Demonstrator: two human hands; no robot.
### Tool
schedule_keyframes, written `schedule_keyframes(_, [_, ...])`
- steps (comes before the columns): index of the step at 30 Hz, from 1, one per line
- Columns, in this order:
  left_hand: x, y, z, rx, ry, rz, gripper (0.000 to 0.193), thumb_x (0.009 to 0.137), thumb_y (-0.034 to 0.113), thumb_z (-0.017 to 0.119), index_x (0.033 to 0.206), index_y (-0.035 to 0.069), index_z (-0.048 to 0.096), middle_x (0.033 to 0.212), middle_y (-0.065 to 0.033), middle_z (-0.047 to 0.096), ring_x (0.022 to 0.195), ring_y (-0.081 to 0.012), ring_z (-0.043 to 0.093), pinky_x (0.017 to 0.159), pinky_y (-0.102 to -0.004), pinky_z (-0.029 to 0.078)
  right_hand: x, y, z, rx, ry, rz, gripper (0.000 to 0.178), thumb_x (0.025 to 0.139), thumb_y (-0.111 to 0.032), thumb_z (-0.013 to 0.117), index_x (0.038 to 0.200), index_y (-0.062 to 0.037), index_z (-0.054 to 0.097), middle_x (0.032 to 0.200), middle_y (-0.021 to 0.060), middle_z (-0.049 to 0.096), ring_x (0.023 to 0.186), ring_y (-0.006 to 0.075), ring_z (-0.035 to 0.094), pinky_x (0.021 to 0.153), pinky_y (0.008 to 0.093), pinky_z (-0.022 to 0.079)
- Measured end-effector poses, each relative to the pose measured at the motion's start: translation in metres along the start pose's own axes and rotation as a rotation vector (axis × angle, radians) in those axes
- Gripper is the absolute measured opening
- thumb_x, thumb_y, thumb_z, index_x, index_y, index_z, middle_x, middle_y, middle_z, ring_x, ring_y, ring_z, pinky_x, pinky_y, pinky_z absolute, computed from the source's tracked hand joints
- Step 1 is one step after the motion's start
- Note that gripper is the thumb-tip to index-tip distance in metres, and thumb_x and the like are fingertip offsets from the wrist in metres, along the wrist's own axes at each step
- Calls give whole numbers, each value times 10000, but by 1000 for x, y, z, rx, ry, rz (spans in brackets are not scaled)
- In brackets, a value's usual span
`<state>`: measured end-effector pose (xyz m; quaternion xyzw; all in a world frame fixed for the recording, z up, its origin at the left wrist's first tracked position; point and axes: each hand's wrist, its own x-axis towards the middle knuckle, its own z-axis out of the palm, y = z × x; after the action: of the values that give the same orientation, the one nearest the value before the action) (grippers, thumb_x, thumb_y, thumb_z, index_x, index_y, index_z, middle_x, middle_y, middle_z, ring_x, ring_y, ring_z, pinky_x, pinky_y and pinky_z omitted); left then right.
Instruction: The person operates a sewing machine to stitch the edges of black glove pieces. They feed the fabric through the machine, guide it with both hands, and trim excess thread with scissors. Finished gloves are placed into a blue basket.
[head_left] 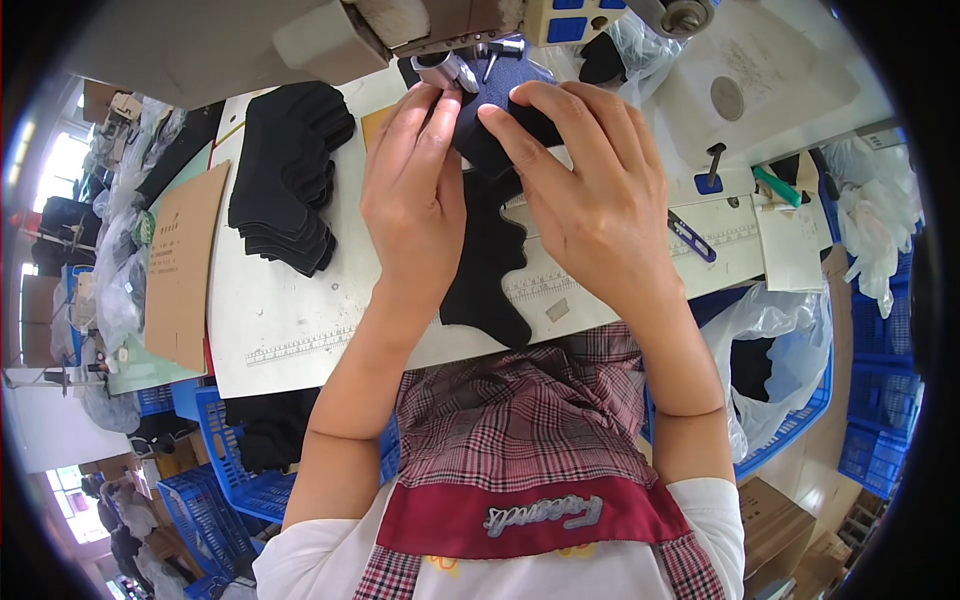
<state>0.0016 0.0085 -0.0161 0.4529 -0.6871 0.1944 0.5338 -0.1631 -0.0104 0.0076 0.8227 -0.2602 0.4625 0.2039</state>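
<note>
Under the head of a sewing machine (440, 68), a dark piece of fabric (490, 150) with a navy-blue face lies by the metal foot and needle. My left hand (413, 190) is closed at its left edge, fingers together and fingertips close to the foot. On the other side my right hand (595, 185) grips the same fabric between thumb and fingers; part of the fabric is hidden behind the hands. A black cut piece (487, 270) with a wavy edge hangs toward my lap below them. A stack of black cut pieces (285, 170) lies left of my left hand.
A brown cardboard sheet (185, 265) leans at the table's left edge. Thread snips (692, 237) lie right of my right wrist, beside the printed ruler. Blue crates (235, 470) and a plastic bag (785, 330) holding dark pieces stand below the table.
</note>
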Motion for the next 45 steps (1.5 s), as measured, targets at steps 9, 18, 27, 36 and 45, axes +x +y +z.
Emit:
schedule_keyframes(9, [1, 5, 2, 92, 1, -40, 251, 864, -52, 640, 1104, 9, 679, 1059, -152, 698, 952, -278, 685, 831, -341, 536, 0, 3, 9, 22, 77, -11, 361, 667, -99, 652, 1017, -19, 686, 1070, 110, 609, 990, 277, 596, 837, 389, 495])
schedule_keyframes(18, [11, 15, 0, 199, -36, -55, 175, 869, 0, 655, 1042, -13, 683, 932, -165, 707, 806, -290, 697, 716, -325, 547, -1, 17, 20, 9, 178, -60, 345, 640, -93, 659, 972, -8, 689, 1026, 105, 640, 948, 271, 632, 826, 379, 511])
schedule_keyframes(27, [10, -2, 5, 129, -73, -132, 178, 868, 33, 581, 1011, -21, 674, 1038, -147, 700, 858, -308, 660, 752, -376, 530, 2, 16, 32, 105, 237, 40, 197, 767, -69, 711, 948, -7, 663, 958, 80, 647, 873, 284, 648, 861, 392, 535])
schedule_keyframes(36, [19, -10, 10, 61, -46, -159, 129, 845, -24, 609, 940, -44, 694, 868, -135, 712, 724, -234, 677, 686, -287, 511, 3, 24, 45, 181, 286, 68, 144, 811, -69, 697, 940, -18, 658, 955, 84, 662, 873, 299, 652, 874, 387, 537])
schedule_keyframes(45, [18, -13, 12, 52, -34, -144, 128, 851, -24, 612, 950, -45, 691, 849, -130, 706, 710, -227, 670, 690, -288, 509, 3, 23, 45, 201, 298, 83, 156, 801, -47, 700, 947, -11, 659, 962, 86, 667, 916, 316, 654, 803, 367, 537])
